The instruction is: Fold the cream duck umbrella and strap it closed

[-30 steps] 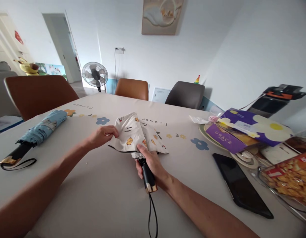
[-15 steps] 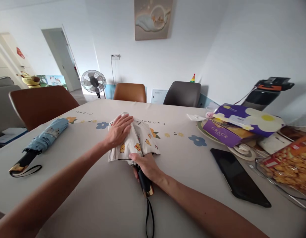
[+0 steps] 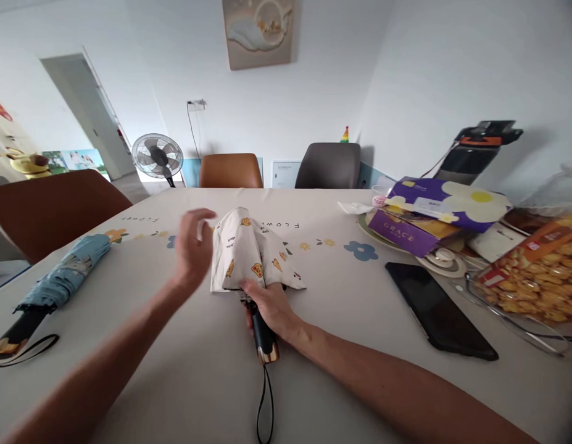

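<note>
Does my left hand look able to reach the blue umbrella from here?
Probably yes: your left hand seems to hold nothing, and no object stands between it and the blue umbrella.

Soft, muted light from the left; the bottle (image 3: 469,163) shadows the wall (image 3: 434,74); left grip (image 3: 193,250) slightly blurred, edges stretched.

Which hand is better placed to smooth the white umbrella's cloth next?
Probably the left hand: it is raised right beside the cloth and appears to hold nothing. The right hand grips the white umbrella where cloth meets black handle, so using it would likely mean loosening that hold.
</note>
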A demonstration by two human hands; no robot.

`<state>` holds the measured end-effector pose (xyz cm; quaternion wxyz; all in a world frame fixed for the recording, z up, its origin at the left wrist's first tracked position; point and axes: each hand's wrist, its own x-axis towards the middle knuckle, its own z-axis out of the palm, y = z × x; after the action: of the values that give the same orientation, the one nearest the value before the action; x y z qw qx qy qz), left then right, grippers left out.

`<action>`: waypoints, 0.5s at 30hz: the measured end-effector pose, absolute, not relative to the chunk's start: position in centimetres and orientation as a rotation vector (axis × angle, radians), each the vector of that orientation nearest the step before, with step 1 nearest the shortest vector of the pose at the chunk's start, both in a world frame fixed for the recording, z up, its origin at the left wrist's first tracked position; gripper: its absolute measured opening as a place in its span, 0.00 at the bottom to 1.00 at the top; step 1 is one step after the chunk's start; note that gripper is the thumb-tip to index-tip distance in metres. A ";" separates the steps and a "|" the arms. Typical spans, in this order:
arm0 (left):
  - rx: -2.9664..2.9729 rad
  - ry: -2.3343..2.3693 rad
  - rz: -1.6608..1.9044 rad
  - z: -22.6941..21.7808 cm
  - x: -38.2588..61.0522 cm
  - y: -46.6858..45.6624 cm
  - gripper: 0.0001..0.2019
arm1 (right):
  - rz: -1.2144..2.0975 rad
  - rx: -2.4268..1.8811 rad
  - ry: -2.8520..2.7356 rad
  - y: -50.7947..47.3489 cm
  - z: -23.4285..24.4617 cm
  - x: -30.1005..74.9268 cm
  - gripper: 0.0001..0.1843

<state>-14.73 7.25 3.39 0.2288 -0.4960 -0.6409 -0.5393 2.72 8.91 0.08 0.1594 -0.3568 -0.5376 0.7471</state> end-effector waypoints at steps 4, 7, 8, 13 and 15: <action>-1.702 -2.134 -1.517 1.7 -9.0 7.7 0.23 | 2.106 -0.979 -1.504 8.8 -0.3 2.6 0.15; -1.538 -2.478 -1.647 1.9 -7.9 7.6 0.33 | 2.118 -0.890 -1.536 8.7 -0.4 2.8 0.12; -1.446 -2.551 -1.703 2.3 -8.0 7.5 0.36 | 2.127 -0.863 -1.561 8.7 -0.3 2.8 0.11; -1.211 -2.570 -2.114 3.3 -8.9 7.2 0.30 | 2.176 -0.859 -1.668 8.5 0.2 3.2 0.10; -1.156 -2.565 -2.343 3.4 -9.2 7.3 0.25 | 2.188 -0.845 -1.689 8.6 0.3 3.3 0.10</action>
<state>-9.24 7.35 3.36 -0.2569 -0.3052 -0.6771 -0.6184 3.25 8.56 0.30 0.1253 -0.2899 -0.5799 0.7510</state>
